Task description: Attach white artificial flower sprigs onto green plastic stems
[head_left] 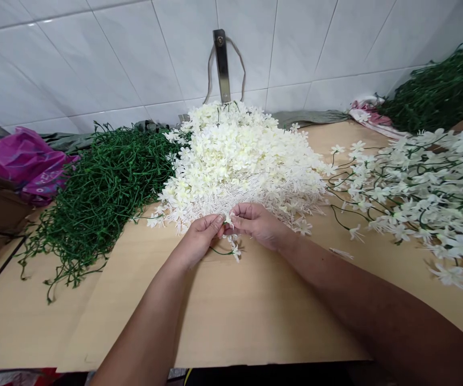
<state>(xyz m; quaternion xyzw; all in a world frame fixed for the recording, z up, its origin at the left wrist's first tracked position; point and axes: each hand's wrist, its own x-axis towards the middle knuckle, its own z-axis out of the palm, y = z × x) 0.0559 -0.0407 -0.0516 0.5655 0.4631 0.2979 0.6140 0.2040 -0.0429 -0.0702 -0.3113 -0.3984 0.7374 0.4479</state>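
Both hands meet in front of a heap of loose white artificial flowers (239,150). My left hand (201,238) is closed, thumb and forefinger pinching a green artificial stem (221,251) that trails below the fingers with a white blossom at its lower end. Close against it, my right hand (258,225) pinches a small white artificial flower (229,219) at the fingertips. The flower and stem touch or nearly touch between the hands; the exact joint is hidden by the fingers.
Bare green stems (111,187) pile up at the left, beside a pink plastic bag (30,161). White flowers on green stems (428,193) spread over the right. More green stems (444,88) lie at the far right. A metal strip (222,67) stands against the tiled wall (127,48).
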